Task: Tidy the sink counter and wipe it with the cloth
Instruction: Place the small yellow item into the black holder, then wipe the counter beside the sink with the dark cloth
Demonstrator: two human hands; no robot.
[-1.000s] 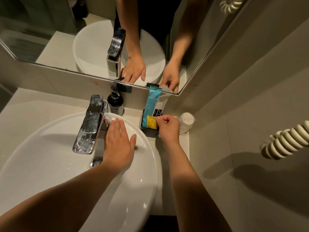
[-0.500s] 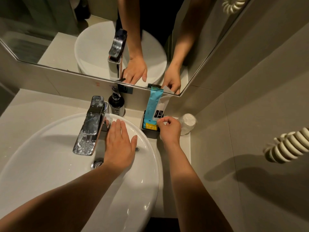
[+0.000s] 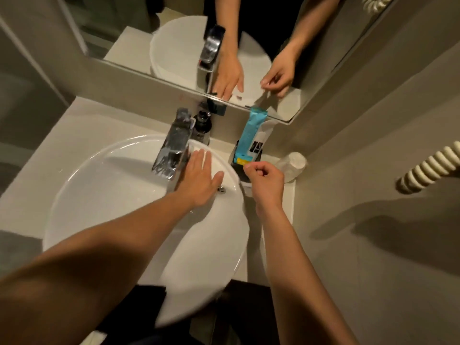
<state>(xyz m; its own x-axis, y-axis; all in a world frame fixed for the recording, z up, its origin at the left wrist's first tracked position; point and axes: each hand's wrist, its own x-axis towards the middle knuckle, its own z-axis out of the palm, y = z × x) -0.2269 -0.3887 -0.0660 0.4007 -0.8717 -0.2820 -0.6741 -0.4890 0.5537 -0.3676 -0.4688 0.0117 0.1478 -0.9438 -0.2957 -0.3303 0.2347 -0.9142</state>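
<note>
A white oval basin (image 3: 119,220) sits on the pale counter (image 3: 82,125). My left hand (image 3: 201,180) lies flat and open on the basin's back rim, right of the chrome tap (image 3: 174,150). My right hand (image 3: 265,181) hovers with loosely curled fingers just in front of a black holder (image 3: 239,168). The holder stands at the back right with a blue packet (image 3: 251,130), a small yellow packet (image 3: 242,160) and a white sachet (image 3: 261,141) in it. Nothing shows in my right hand. No cloth is visible.
A dark soap pump bottle (image 3: 202,127) stands behind the tap. A clear plastic-wrapped cup (image 3: 293,165) lies in the back right corner against the wall. A mirror (image 3: 199,46) runs along the back. A cream coiled cord (image 3: 428,168) hangs on the right wall.
My right hand pushed the yellow packet down into the holder, let go of it and drew back slightly. The view shifted to the right. My left hand stayed on the basin rim.
</note>
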